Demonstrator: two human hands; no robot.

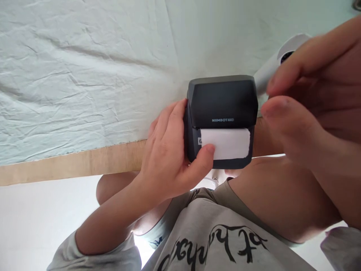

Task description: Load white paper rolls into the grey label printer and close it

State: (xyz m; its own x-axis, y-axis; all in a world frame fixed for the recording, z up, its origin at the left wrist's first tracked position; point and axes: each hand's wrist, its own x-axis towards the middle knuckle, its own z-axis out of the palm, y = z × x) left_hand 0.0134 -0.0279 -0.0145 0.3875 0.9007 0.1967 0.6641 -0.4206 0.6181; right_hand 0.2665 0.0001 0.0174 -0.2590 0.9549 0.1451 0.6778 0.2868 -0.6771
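Note:
A dark label printer [224, 99] marked NIIMBOT is held up near the table edge. My left hand [166, 150] grips it from its left side, with the thumb resting on the white label [231, 145] that lies across the printer's lower front. The label sticks out from under the upper cover, and its right end looks uneven. Just right of the printer is my right hand [304, 101], slightly blurred. Its thumb and index fingertips are close together with a narrow gap, and I see nothing between them. The other right fingers are partly hidden.
A pale, wrinkled cloth [84, 75] covers the table, whose wooden edge [70, 158] shows at the front. Behind my right hand lies a white cylindrical object [267, 71] with a dark opening. A dark item [357, 4] is cut off at the top right corner.

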